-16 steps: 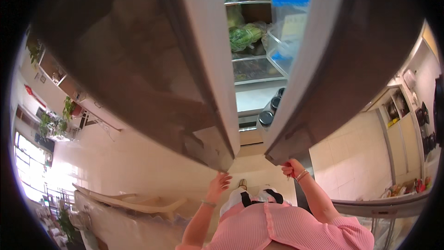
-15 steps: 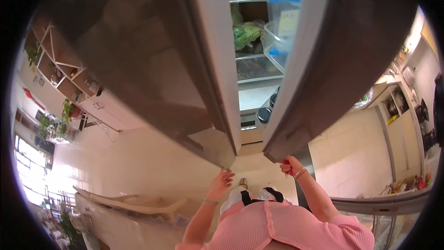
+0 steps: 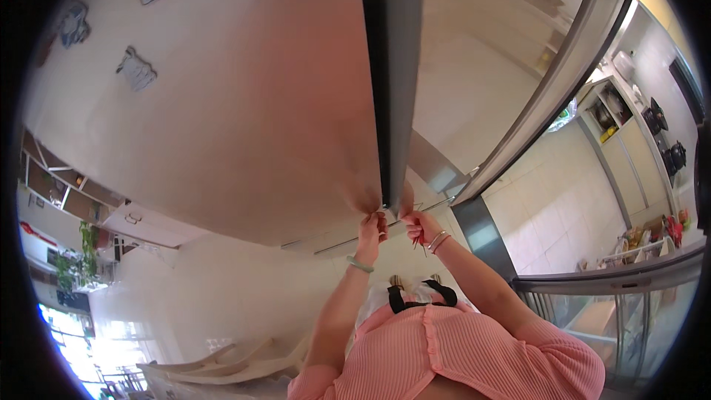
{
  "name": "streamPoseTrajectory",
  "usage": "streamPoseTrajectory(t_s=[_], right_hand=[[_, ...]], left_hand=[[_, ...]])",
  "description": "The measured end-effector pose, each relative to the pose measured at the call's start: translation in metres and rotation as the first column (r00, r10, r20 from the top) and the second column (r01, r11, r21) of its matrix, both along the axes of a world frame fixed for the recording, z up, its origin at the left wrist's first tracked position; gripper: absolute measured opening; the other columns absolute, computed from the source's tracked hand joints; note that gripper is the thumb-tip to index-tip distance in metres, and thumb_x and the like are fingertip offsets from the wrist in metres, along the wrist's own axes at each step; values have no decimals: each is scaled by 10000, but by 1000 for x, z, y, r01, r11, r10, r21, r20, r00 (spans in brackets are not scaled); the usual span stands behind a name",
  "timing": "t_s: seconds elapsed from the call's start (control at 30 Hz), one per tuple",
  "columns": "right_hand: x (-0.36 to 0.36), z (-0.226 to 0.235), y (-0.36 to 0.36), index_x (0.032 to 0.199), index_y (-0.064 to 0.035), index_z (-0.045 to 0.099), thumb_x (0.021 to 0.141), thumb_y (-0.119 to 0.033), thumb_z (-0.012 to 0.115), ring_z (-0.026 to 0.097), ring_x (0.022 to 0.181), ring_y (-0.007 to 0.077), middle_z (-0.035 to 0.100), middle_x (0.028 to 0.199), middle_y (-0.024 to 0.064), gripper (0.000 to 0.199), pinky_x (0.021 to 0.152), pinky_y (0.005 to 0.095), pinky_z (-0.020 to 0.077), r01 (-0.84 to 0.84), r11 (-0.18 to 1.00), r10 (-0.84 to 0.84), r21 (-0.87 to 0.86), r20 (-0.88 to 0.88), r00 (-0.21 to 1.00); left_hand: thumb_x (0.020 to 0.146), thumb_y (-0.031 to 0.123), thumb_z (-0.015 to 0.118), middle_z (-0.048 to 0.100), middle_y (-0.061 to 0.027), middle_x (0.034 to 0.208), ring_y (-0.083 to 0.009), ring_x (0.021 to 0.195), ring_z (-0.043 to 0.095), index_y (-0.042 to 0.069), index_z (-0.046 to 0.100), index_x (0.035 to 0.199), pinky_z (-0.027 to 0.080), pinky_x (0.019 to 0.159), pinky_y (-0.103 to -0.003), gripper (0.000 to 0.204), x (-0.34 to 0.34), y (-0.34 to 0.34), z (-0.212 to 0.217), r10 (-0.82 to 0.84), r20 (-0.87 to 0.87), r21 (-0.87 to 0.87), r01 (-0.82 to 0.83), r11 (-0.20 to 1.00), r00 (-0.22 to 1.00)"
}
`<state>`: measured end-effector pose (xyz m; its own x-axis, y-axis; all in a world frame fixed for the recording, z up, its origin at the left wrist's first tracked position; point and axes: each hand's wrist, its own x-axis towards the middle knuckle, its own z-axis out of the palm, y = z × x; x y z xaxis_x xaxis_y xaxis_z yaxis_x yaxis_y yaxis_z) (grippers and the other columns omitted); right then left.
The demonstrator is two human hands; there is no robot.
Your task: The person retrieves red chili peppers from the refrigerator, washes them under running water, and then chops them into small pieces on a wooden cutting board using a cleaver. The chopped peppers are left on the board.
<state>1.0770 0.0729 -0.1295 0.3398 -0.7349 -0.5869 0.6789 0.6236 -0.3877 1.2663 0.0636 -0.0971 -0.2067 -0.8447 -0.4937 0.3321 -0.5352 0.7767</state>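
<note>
Two large glossy door panels are filling the space in front of the person: the left door panel is spreading across the wider side, while the right door panel is standing beside it, mirroring pale parts of the room. Pale floor is stretching below them, and the person, wearing a ribbed pink top, is standing at the bottom of the panels. A dark vertical channel and a grey strip are running between the panels, and no interior is showing there.

Both hands are resting at the lower end of this meeting line. The left hand is lying just below the channel, its fingers curled; the right hand is lying just beside it, also curled, near the strip's bottom end. Whether either grip is grasping an edge or only touching it, one cannot tell.

The step in hand appears to be handling the doors at their inner lower corners; any next move would be calling for fingertips placed clear of the seam.

Smallest, a green bangle is circling the left wrist, and cartoon figures are dotting the left panel.
</note>
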Motion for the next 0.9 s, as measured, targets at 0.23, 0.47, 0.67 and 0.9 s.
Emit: streamPoseTrajectory(t_s=[0.23,0.47,0.67,0.9], right_hand=[[14,-3,-33,635,-169,413,836,-205,560,273,401,64,310,514,-67,252,389,234,213,68,993,-50,93,-180,982],[10,-8,-54,725,-114,533,898,-183,541,294,414,61,506,593,-31,186,379,232,229,3,996,15,95,-190,982],[-45,42,-24,999,-39,595,962,-270,512,365,453,63,707,928,136,248,396,239,297,-45,999,42,-11,-224,974],[-195,73,7,942,-37,618,955,-306,519,387,484,48,570,683,11,287,441,220,317,308,900,-422,-309,-430,798]], left_hand=[[1000,285,441,548,31,716,-71,565,500,121,576,940,405,473,-228,221,-10,-15,0,33,21,9,-33,999,999],[997,313,472,556,24,745,-63,581,494,111,580,991,402,486,-207,228,-21,-8,9,82,51,66,-86,994,995],[998,411,456,594,-41,929,-138,808,589,85,541,1117,523,683,-315,357,-90,24,25,-161,65,108,154,982,985],[1021,343,428,587,-81,1070,-175,899,616,60,457,1265,559,769,-367,375,-258,24,59,-530,-143,32,539,842,836]])
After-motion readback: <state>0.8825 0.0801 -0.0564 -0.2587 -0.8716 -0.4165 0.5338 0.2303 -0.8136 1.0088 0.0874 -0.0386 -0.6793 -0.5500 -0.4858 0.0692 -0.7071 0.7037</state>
